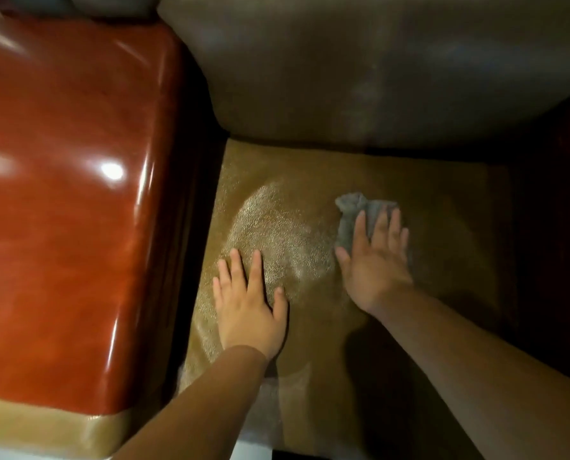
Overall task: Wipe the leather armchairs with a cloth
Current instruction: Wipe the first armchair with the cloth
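Observation:
I look down into a leather armchair with a tan, grained seat cushion (436, 200) and a grey-brown backrest (359, 71). My right hand (374, 260) lies flat on a crumpled grey cloth (356, 210), pressing it against the seat at centre right; the cloth pokes out beyond my fingertips. My left hand (248, 300) rests flat with fingers spread on the seat's left part, holding nothing. A paler, shiny streak (277, 227) curves across the leather between the two hands.
A wide, glossy red-brown armrest (71, 161) with a tan front band fills the left side. A dark gap (204, 180) runs between it and the seat. The right armrest (552, 210) sits in deep shadow.

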